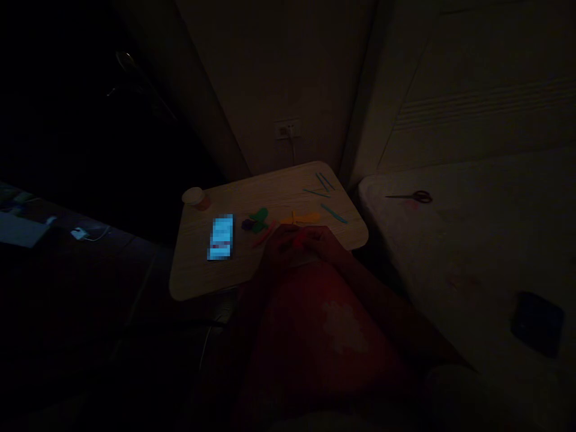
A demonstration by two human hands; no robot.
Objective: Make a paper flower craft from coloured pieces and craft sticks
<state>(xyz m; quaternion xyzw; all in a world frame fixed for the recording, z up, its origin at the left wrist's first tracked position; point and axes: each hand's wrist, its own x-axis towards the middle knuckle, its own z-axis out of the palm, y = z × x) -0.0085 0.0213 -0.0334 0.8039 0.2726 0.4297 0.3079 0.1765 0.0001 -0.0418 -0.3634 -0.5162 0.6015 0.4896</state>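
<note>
The room is very dark. Both hands meet at the front edge of a small wooden-topped table point(198, 270). My left hand point(279, 243) and my right hand point(320, 241) are curled around a small red lump of modelling clay point(298, 242), with the fingers of both on it. Just beyond them lie an orange clay piece point(308, 218) and a pink strip point(264, 234). Left of these sit a green clay piece point(259, 217) and a small purple lump point(247, 224). Teal strips point(333, 213) rest toward the table's right side.
A lit phone point(221, 237) lies on the table's left part, near a tub with a pale lid point(193, 196). On the pale surface at right are scissors point(416, 197) and a dark blue object point(538, 324). A wall socket point(287, 129) holds a plugged cable.
</note>
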